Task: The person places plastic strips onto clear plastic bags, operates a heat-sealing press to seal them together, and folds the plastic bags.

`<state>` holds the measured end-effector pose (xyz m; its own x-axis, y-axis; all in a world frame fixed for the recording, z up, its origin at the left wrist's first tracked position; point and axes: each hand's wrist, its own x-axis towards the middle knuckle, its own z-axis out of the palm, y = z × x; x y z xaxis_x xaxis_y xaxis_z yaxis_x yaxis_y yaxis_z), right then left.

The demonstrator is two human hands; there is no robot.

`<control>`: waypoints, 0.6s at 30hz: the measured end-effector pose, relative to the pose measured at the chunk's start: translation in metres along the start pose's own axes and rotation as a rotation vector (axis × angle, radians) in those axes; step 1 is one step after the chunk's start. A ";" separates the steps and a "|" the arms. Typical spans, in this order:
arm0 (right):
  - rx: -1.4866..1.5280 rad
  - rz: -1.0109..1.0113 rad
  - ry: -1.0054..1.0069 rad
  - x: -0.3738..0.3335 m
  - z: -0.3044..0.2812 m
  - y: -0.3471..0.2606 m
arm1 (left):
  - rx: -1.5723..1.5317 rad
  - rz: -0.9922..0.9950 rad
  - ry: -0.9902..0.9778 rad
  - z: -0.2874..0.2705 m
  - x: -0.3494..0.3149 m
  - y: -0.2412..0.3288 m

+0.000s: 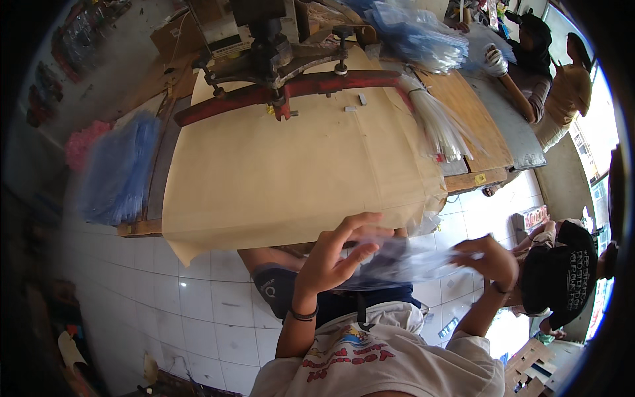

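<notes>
A clear, bluish plastic bag point(420, 263), smeared by motion, hangs in front of me over my lap, just off the table's near edge. My right hand point(491, 262) grips its right end between bent fingers. At the bag's left end is my left hand point(336, 257), fingers stretched and thumb apart, nearest to the plastic; its fingertips are partly blurred. Beyond my hands, the table is covered by a tan paper sheet point(284, 172). A red curved press bar point(357, 81) on a dark metal mount spans the sheet's far part.
Stacked blue plastic bags point(122, 169) lie at the table's left, beside a pink bundle point(87, 142). A bundle of clear strips point(440, 122) rests at the right. More bags point(423, 40) are piled at the far right. Other people point(562, 274) sit to the right.
</notes>
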<state>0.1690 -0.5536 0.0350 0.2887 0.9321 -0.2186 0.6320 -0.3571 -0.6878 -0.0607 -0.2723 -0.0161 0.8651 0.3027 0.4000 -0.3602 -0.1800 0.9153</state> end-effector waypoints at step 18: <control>-0.899 0.164 1.314 -0.018 -0.222 0.099 | 0.506 -0.612 0.211 -0.036 -0.219 -0.123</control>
<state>0.3860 -0.6194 0.1251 0.4827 0.3552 0.8006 0.5946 -0.8040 -0.0018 -0.2184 -0.2828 -0.2145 0.7553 0.6448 -0.1171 0.3991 -0.3108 0.8626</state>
